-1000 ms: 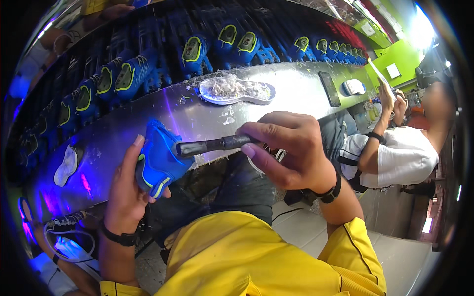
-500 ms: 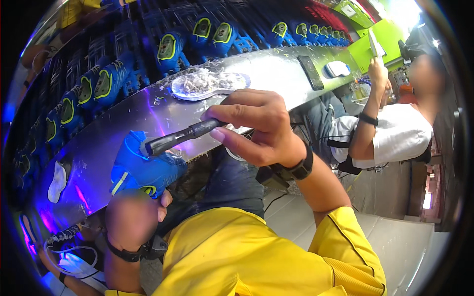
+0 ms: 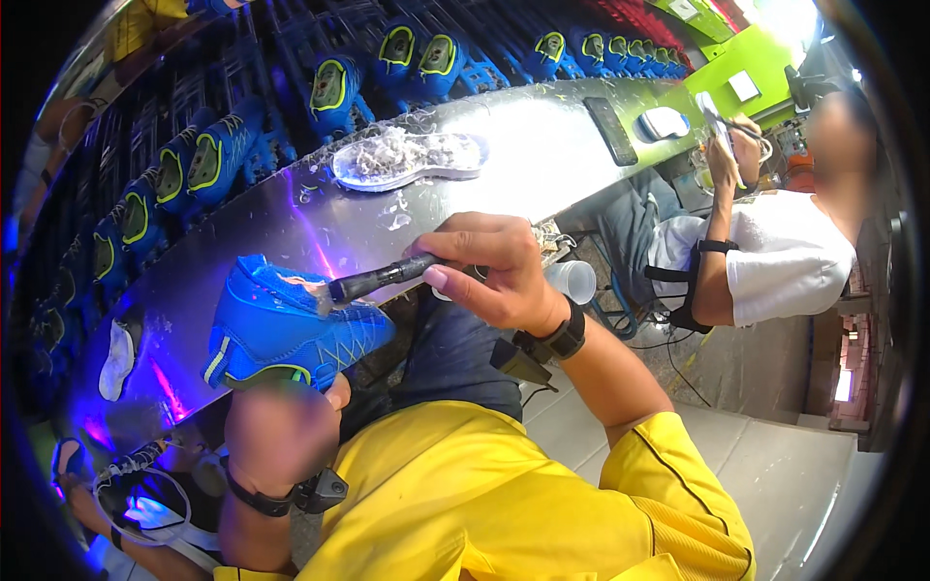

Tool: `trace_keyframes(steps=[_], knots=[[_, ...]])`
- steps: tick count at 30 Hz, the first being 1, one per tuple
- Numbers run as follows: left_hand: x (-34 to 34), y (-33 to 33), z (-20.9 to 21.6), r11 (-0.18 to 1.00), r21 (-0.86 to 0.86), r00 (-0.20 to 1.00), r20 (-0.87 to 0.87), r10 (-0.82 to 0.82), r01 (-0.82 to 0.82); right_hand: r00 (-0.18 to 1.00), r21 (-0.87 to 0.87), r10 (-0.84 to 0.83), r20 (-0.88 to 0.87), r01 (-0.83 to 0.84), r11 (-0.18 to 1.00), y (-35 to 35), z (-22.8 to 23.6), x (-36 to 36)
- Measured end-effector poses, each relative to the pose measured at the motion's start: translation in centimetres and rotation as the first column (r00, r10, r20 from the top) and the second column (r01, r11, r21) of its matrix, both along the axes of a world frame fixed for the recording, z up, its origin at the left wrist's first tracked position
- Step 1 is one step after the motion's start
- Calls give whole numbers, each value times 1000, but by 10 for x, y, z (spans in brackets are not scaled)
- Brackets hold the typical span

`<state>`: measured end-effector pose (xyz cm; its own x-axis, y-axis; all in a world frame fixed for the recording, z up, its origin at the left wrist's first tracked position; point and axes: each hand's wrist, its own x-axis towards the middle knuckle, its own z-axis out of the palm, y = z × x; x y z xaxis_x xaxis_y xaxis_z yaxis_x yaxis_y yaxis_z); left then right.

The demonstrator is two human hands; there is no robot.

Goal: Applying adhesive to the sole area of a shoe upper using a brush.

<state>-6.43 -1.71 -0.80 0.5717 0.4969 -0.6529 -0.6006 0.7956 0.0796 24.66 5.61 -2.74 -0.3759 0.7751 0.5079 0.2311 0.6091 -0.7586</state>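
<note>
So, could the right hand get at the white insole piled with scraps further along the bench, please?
Probably yes: the right hand hovers over the bench edge and nothing stands between it and the white insole, only bare metal bench. But its fingers hold a brush.

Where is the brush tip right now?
In the head view, left of centre: the right hand holds the brush, and its tip rests on the blue shoe upper that the left hand holds at the metal bench edge.

Dim overall w/ violet-blue cast, bright glare on metal table (image 3: 542,145), blown-out light top right, left hand (image 3: 281,426) blurred, heavy fisheye bending, black rim.
</note>
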Motion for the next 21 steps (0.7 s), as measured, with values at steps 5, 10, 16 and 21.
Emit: trace_keyframes(steps=[5, 10, 16, 21], knots=[[5, -3, 6, 998, 16, 998, -13, 58, -58, 993, -171, -73, 87, 88, 981, -17, 7, 11], [-3, 15, -8, 985, 172, 999, 32, 17, -23, 969, -484, -247, 29, 230, 844, -17, 31, -10], [8, 88, 30, 853, 514, 938, -240, 250, -96, 975, -499, -212, 68, 218, 839, -17, 76, -6], [1, 217, 54, 505, 656, 444, -753, 485, 560, 907, -497, -421, -3, 364, 788, -6, 77, 4]])
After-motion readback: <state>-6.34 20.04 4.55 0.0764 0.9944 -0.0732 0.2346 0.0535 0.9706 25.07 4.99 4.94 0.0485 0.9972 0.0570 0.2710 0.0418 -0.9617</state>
